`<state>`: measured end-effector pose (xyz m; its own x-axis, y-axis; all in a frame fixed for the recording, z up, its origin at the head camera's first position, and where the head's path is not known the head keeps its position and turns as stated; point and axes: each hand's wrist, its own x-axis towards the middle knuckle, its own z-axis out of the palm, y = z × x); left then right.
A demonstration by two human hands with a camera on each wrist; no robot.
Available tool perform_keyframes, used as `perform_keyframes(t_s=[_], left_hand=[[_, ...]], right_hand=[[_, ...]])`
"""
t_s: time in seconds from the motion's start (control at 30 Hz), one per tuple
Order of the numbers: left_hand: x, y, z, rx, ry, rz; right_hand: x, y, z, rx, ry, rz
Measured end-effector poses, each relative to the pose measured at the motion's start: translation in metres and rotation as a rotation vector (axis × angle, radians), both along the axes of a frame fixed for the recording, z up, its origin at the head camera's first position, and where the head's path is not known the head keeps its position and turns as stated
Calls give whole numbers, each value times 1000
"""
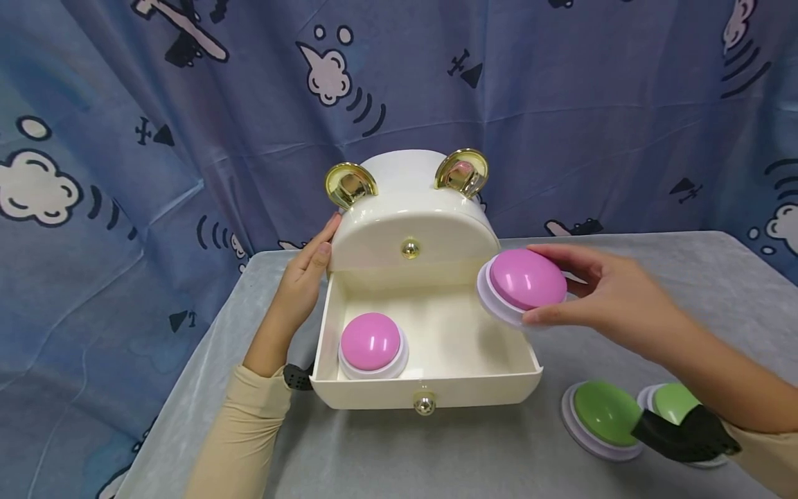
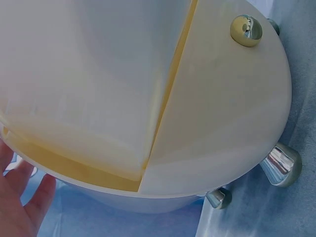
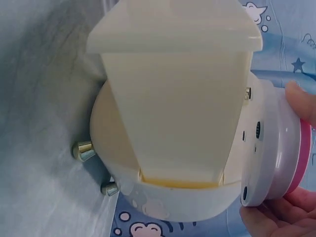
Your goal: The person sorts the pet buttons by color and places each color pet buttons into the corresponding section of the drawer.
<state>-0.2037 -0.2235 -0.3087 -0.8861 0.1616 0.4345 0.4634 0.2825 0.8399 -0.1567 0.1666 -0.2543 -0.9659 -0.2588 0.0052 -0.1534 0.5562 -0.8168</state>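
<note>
A white storage box (image 1: 414, 239) with gold ears stands on the table, its drawer (image 1: 436, 394) pulled out. Inside the drawer, at its left, lies a pink push-button light (image 1: 372, 343) with a white base. My right hand (image 1: 598, 291) holds a second pink push-button light (image 1: 526, 281) by its rim, tilted, above the drawer's right side. The right wrist view shows the white underside of that held light (image 3: 259, 143). Against the box's left side rests my left hand (image 1: 302, 284), fingers extended; in the left wrist view the fingers (image 2: 42, 200) lie along the box's edge.
Two green push-button lights, one (image 1: 605, 414) in front of the other (image 1: 676, 402), lie at the right on the grey-covered table (image 1: 386, 457). A black wrist strap (image 1: 686, 436) partly hides the farther one. A blue patterned curtain (image 1: 249, 90) hangs behind.
</note>
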Motion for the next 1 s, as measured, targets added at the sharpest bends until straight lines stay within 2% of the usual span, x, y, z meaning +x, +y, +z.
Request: perform_keyframes(t_s=[0.2, 0.5, 0.77, 1.0], left_hand=[[-1, -1, 0, -9, -5, 11], [1, 2, 0, 11, 12, 14], [-1, 2, 0, 14, 18, 14], [-1, 1, -1, 18, 31, 6]], right_hand=[[-1, -14, 2, -59, 30, 56], [-2, -33, 4, -87, 47, 115], [1, -49, 6, -55, 38, 145], [-1, -60, 4, -26, 94, 201]])
